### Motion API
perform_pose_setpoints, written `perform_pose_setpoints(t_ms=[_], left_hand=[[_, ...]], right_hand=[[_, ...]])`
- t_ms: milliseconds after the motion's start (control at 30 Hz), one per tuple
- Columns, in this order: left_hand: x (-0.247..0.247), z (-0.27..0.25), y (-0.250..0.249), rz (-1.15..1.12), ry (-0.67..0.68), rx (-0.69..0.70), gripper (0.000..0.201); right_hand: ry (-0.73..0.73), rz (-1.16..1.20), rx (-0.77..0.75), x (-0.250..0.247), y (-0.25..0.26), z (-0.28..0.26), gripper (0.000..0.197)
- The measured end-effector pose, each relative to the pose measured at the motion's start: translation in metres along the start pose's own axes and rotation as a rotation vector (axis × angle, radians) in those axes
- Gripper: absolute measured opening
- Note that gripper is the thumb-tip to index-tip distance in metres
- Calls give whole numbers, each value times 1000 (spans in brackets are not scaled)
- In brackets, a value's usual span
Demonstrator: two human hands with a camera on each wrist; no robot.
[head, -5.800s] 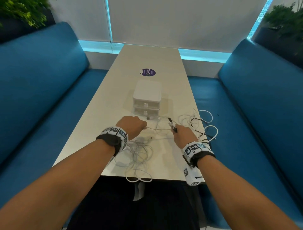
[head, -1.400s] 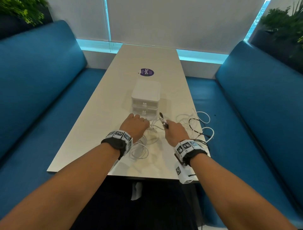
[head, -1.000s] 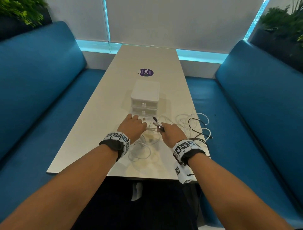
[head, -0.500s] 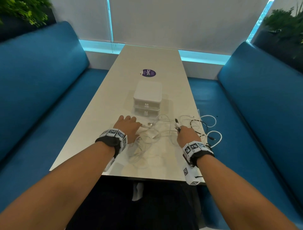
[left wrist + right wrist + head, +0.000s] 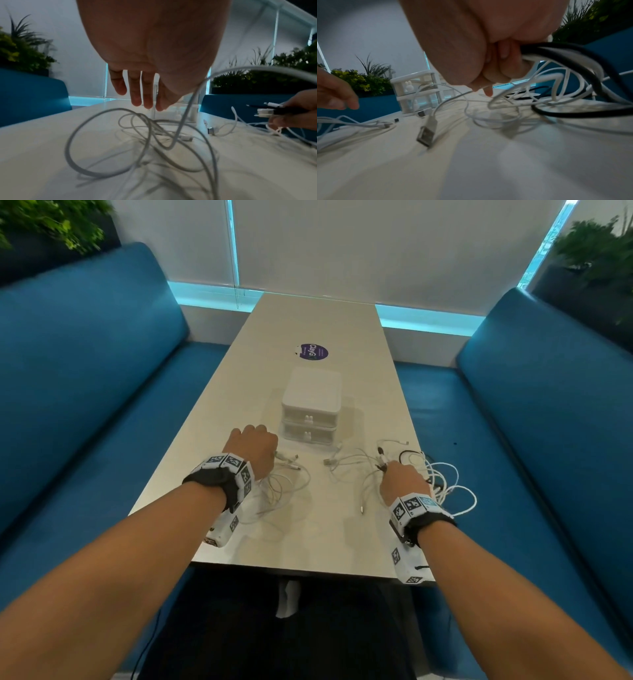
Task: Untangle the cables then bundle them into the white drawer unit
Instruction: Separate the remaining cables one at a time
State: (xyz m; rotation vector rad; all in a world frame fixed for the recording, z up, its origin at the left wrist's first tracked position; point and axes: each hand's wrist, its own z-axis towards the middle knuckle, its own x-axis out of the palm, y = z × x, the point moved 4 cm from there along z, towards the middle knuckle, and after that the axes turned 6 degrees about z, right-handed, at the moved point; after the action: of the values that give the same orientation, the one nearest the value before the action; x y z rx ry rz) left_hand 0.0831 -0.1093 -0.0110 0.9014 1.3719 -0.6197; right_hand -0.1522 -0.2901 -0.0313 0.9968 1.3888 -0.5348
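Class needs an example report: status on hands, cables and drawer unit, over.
Left hand open over loose white cables. Right hand grips black and white cable ends. Drawer unit shut. Cables partly separated, none bundled.

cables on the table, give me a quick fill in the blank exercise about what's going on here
1. The right hand grips a bunch of cable ends, white ones and one ____ cable.
2. The white drawer unit has ____ drawers, both closed.
3. The left hand hovers with fingers straight over a loose pile of ____ cables.

Missing words: black; two; white
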Motion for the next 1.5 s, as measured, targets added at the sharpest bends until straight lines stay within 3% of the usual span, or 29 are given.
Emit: perform_pose_setpoints(t_ms=[167, 267, 400, 567, 733, 833, 933, 1133, 1267, 1500], left_hand=[[-1, 3, -17, -110, 2, 15, 28], [10, 1, -25, -63, 51, 34, 26], [27, -4, -30, 63, 103, 50, 22], [35, -2, -25, 11, 143, 41, 32], [22, 1, -23, -39, 0, 35, 31], [8, 2, -25, -74, -156, 25, 28], [-3, 2, -26, -157, -213, 26, 26], [-18, -2, -29, -312, -274, -10, 15], [-30, -7, -35, -449, -238, -40, 13], [-26, -17, -56, -702, -65, -31, 10]], right_hand=[[-6, 156, -118, 4, 24, -5, 25], [90, 248, -191, 10, 40, -11, 29], [224, 412, -179, 22, 50, -16, 28], [339, 491, -182, 32, 54, -22, 28], [299, 506, -208, 36, 53, -22, 27], [310, 688, -136, 39, 55, -20, 25], [328, 821, -99, 37, 58, -20, 24], [175, 682, -205, 22, 63, -17, 24], [233, 716, -167, 24, 63, -14, 25], [427, 994, -41, 33, 64, -17, 26]])
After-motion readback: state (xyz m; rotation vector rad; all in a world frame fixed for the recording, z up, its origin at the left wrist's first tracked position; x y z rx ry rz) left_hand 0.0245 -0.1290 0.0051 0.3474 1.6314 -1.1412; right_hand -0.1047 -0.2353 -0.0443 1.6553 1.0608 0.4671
